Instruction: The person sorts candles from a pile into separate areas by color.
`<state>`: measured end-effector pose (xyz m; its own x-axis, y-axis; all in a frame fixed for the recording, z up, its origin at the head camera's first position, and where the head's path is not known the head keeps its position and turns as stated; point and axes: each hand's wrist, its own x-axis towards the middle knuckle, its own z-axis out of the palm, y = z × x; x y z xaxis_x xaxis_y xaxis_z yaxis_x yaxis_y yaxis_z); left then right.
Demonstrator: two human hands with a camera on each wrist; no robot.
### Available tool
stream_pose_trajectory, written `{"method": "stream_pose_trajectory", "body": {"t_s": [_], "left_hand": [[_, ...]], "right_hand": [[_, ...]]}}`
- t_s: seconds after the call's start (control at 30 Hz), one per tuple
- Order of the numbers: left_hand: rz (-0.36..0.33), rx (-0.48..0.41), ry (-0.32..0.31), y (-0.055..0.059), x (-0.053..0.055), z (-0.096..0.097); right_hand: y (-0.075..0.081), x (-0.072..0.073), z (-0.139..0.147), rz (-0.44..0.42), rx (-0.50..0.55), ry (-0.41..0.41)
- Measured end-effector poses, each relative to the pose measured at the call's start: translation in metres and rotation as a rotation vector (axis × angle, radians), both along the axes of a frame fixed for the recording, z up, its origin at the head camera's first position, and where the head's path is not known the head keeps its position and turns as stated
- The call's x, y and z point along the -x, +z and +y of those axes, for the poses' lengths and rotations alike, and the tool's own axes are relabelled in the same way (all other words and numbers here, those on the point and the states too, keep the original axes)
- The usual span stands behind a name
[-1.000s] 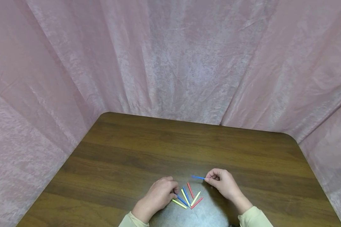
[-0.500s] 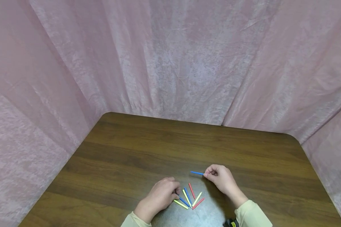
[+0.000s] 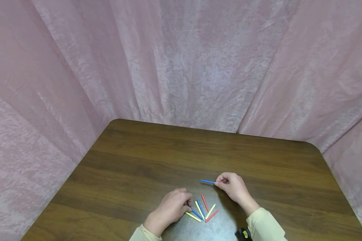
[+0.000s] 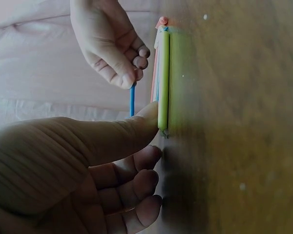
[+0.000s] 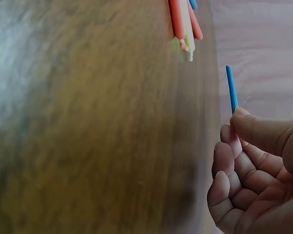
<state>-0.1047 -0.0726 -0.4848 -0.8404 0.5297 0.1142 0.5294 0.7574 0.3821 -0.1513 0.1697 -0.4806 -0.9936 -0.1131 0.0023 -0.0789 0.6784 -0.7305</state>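
In the head view my right hand point(image 3: 233, 188) pinches one end of a thin blue candle point(image 3: 207, 181) between thumb and fingertips. The candle points left, above the table and beyond the others. My left hand point(image 3: 172, 205) rests low on the table, thumb and index finger at the outer end of a second blue candle point(image 3: 197, 214). A yellow candle point(image 4: 163, 80) lies right beside the left thumb, its wick showing in the left wrist view. The other left fingers are loosely bent. More candles fan out to the right, including a yellow one point(image 3: 210, 211) and a red one point(image 3: 212, 216).
The candles lie on a brown wood-grain table point(image 3: 144, 154) with rounded far corners. Pink velvety curtains point(image 3: 193, 67) hang behind it and at both sides. A black device point(image 3: 243, 234) sits at the right sleeve.
My right hand has moved a little farther away and to the left, carrying the blue candle. The left hand stays at the fanned candles; the head view has shifted slightly.
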Motion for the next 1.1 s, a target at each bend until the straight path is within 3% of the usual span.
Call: {"method": "stream_pose_trajectory", "body": {"t_s": [1.1], "left_hand": [[-0.031, -0.017, -0.008, -0.002, 0.003, -0.002]], "right_hand": [[-0.003, 0.007, -0.011, -0.026, -0.108, 0.020]]}}
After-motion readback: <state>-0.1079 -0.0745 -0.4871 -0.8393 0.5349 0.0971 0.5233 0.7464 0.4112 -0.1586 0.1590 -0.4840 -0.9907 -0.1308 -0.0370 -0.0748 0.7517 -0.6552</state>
